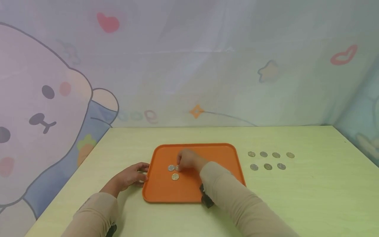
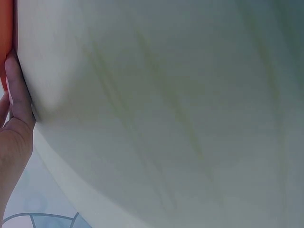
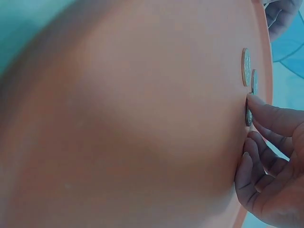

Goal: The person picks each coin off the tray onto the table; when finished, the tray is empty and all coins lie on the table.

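An orange tray (image 1: 219, 187) lies on the table with three coins on its left half. Two of them, a silvery coin (image 1: 171, 168) and a nearer coin (image 1: 175, 177), rest flat on the tray. My right hand (image 1: 188, 159) is over the tray, its thumb and fingertips pinching the third coin (image 3: 249, 117) at the tray surface, beside the other two. The fingers of my left hand (image 1: 132, 176) touch the tray's left rim from outside, slightly bent and spread; the left wrist view catches only part of that hand (image 2: 19, 104).
To the right of the tray, several coins (image 1: 267, 167) lie in two rows on the pale table (image 1: 311, 197). A printed cloth (image 1: 189, 65) with a cartoon animal hangs behind the table.
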Demonstrator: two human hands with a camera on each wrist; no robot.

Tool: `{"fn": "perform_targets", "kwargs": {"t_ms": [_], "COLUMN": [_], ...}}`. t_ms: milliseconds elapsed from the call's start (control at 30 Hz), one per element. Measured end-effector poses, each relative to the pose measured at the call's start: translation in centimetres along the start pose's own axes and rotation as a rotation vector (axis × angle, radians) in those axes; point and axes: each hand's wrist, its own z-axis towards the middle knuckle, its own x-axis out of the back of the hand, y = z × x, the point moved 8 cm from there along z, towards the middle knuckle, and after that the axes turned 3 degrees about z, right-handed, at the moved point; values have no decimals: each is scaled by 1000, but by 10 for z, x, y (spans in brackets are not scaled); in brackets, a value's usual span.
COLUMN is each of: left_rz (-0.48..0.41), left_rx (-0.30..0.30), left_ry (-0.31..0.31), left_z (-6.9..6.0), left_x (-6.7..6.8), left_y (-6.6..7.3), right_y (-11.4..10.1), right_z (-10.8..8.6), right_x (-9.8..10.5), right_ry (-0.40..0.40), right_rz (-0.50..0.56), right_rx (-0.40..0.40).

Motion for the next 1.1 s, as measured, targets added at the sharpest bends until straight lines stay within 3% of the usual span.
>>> {"fn": "perform_targets", "kwargs": {"t_ms": [200,367,633,1100], "left_rz": [-3,-11,-10,0], "left_rx": [-13,-28,-16,-24], "left_ry": [-15,-31,0,16], "left_z": [-1,-1,1,-2], "left_x": [0,-1,0,0], "left_y": [1,1,0,2], "right_y": [0,2,9,-6], "right_z": [2,4,1,-24], "right_x": [-2,1,6,21], "right_ry": [-7,15,58,19], "right_rz": [-23,34,102,429], "right_rx": [-3,-2,44,160]}}
